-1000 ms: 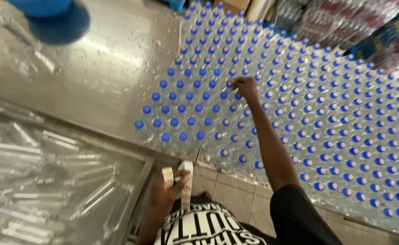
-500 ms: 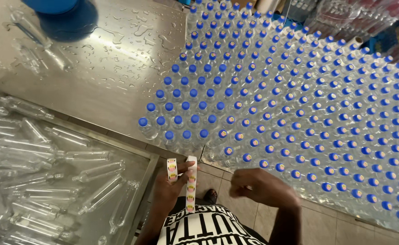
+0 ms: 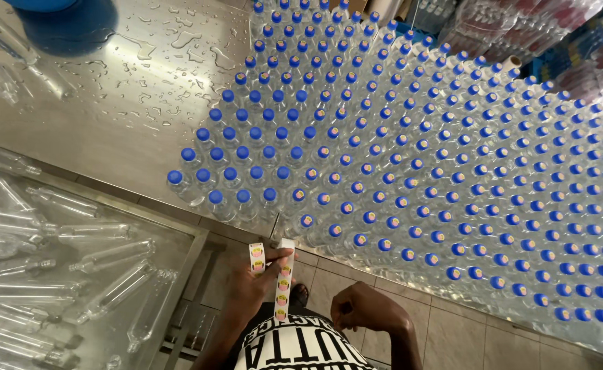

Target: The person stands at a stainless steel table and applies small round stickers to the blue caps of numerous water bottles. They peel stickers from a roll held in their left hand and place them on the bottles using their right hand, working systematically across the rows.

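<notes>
A wet steel desk (image 3: 130, 103) carries a wide field of blue-capped bottles (image 3: 411, 157) on the right. A bin (image 3: 192, 257) of empty clear bottles lies near left. The left hand (image 3: 257, 284) grips a sticker strip (image 3: 284, 281) at the desk's near edge. The right hand (image 3: 370, 312), just beside it, is curled with nothing visible in it.

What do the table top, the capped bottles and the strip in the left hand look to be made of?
Table top: likely stainless steel, brushed and shiny, with water drops beading on it.
Capped bottles: clear plastic by the look, see-through bodies with glossy blue caps.
Sticker strip, held by the left hand: probably paper backing, white and matte, carrying round printed stickers.
</notes>
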